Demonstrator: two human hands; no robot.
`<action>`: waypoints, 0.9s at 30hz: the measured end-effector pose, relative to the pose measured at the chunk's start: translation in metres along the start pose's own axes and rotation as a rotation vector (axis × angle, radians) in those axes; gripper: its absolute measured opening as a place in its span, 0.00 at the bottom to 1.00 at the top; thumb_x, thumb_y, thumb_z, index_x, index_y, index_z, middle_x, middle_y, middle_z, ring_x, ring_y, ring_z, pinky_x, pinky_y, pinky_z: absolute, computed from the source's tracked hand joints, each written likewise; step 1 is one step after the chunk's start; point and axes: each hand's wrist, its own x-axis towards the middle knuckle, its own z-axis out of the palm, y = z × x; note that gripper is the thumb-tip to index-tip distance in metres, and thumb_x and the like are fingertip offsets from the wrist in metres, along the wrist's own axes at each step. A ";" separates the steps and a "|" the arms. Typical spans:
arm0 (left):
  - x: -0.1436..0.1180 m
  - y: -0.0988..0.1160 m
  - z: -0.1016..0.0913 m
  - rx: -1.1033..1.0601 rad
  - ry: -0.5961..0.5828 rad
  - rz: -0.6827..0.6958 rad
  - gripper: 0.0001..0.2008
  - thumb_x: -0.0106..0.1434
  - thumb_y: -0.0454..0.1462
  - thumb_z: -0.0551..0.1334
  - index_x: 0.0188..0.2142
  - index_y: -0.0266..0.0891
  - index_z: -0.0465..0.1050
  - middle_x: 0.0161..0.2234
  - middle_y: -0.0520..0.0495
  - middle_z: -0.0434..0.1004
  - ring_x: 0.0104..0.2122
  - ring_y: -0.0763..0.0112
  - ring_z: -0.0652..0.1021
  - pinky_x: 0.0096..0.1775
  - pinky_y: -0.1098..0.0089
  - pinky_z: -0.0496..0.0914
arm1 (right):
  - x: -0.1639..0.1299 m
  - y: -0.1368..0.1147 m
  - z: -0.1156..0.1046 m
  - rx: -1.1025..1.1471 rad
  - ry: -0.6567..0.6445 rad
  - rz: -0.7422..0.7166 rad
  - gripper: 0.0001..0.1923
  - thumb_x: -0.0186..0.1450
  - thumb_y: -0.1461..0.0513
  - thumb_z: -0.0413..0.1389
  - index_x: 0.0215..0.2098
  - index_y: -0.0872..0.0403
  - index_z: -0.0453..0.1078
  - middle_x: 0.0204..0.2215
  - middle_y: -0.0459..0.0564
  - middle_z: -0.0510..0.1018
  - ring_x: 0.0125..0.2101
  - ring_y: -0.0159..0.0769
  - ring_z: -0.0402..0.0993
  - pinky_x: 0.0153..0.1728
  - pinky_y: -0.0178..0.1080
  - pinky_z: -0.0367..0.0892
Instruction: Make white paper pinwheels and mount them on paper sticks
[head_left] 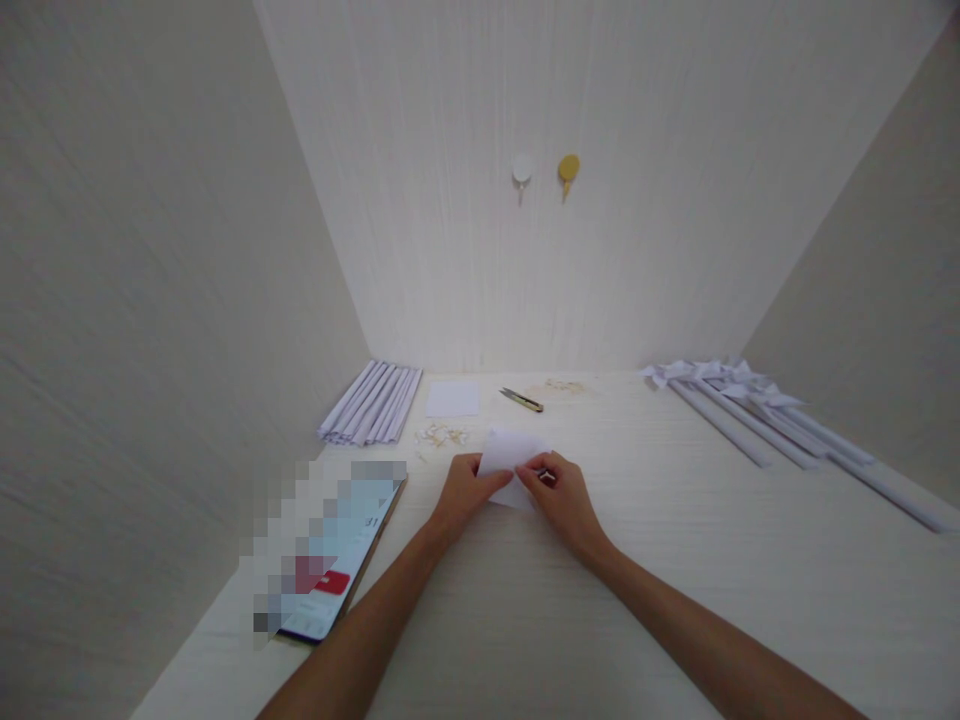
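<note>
Hands meet near the middle of the pale wooden table. The left hand and right hand both pinch a small white sheet of paper, tipped up off the table. A hard pull could tear it, and a crooked fold could spoil it. Small yellow-handled snips lie near the back edge.

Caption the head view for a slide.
Both hands, left hand and right hand, hold a white paper piece on a pale table.
</note>
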 end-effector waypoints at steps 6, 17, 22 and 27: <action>0.001 -0.002 0.002 0.018 0.049 0.018 0.06 0.40 0.35 0.64 0.19 0.32 0.73 0.16 0.51 0.70 0.19 0.72 0.69 0.22 0.74 0.61 | -0.001 -0.001 0.000 -0.024 -0.008 -0.022 0.08 0.52 0.61 0.53 0.18 0.56 0.65 0.18 0.46 0.67 0.19 0.30 0.63 0.20 0.34 0.62; -0.001 -0.001 0.008 -0.051 0.123 0.024 0.09 0.40 0.36 0.64 0.23 0.31 0.74 0.21 0.49 0.74 0.22 0.69 0.72 0.27 0.71 0.65 | -0.002 -0.004 -0.001 0.047 -0.046 -0.077 0.07 0.54 0.60 0.53 0.23 0.56 0.65 0.23 0.47 0.68 0.23 0.31 0.65 0.24 0.34 0.64; -0.002 0.001 0.009 -0.113 0.158 0.012 0.11 0.41 0.37 0.64 0.25 0.30 0.74 0.21 0.47 0.75 0.22 0.69 0.72 0.27 0.70 0.65 | -0.004 -0.005 0.001 0.259 -0.030 -0.039 0.15 0.51 0.61 0.55 0.36 0.52 0.58 0.27 0.44 0.68 0.26 0.30 0.66 0.27 0.34 0.66; -0.004 -0.002 0.013 -0.167 0.138 0.003 0.11 0.41 0.37 0.64 0.25 0.31 0.74 0.22 0.46 0.75 0.23 0.69 0.72 0.28 0.69 0.66 | -0.003 -0.005 0.002 0.504 -0.067 0.067 0.24 0.49 0.62 0.57 0.40 0.49 0.50 0.29 0.43 0.71 0.27 0.30 0.69 0.27 0.34 0.66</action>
